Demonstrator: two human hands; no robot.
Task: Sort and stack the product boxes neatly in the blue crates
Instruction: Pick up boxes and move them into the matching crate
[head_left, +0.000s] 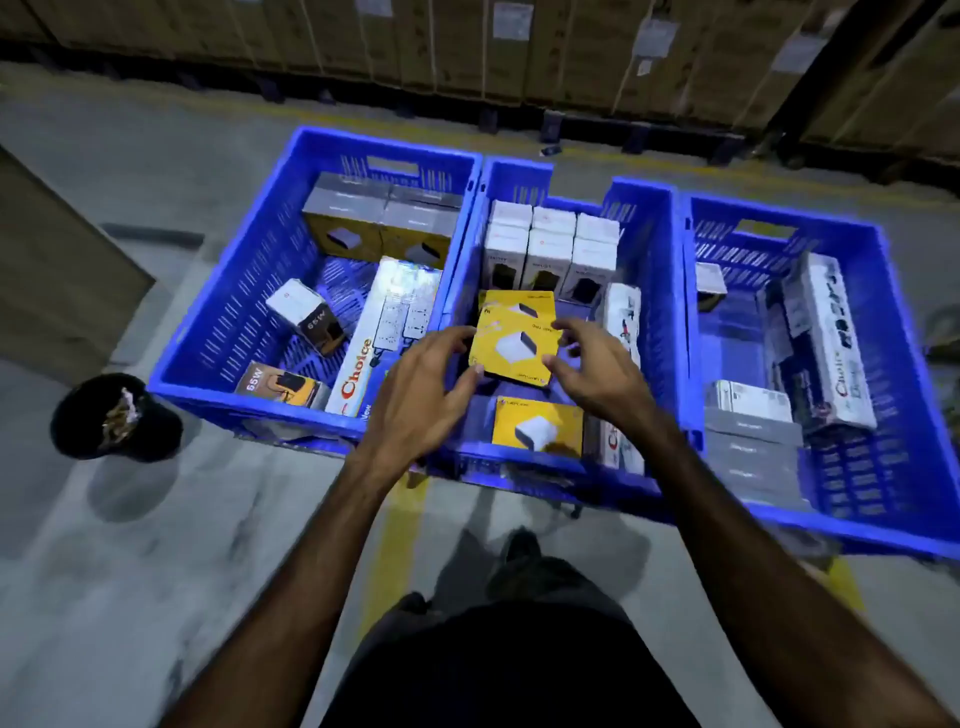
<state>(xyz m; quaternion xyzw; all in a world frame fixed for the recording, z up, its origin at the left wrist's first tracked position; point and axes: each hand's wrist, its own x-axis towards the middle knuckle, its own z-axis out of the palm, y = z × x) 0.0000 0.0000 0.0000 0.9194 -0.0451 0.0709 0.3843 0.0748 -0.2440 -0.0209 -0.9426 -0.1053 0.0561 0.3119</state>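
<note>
Three blue crates stand side by side on the floor: the left crate (208, 332), the middle crate (660, 291) and the right crate (914, 374). Over the middle crate both hands hold a yellow box (514, 345). My left hand (426, 395) grips its near left corner and my right hand (592, 364) grips its right edge. A second yellow box (537, 428) lies below it at the crate's front. White boxes (550, 249) stand in neat rows at the back of the middle crate.
The left crate holds grey-and-yellow boxes (384, 223), a tilted white box (306, 317), a 65W box (280, 387) and a long white "Choice" box (384, 338). The right crate holds long white boxes (831, 338) and grey boxes (753, 447). A black cap (114, 418) lies on the floor at left. Cartons line the back.
</note>
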